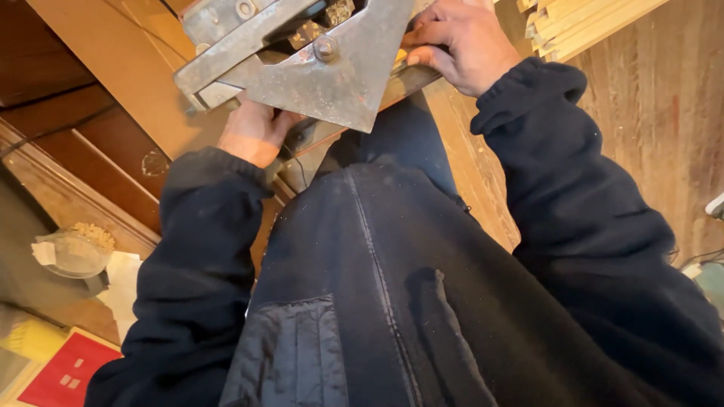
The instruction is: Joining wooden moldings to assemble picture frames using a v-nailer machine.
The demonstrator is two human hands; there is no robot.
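- Dark jacket fills the foreground.
- Left hand under grey metal tool, fingers hidden, grip unclear.
- Right hand curled, gripping tool's right edge, top centre above wood boards.

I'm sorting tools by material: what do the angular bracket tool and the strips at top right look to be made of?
The bracket tool looks like bare steel: dull grey, scuffed, rust-tinged, with a bolt head. The left hand grips beneath it; the right hand rests at its edge. The strips appear to be unfinished pale wood, with visible grain.
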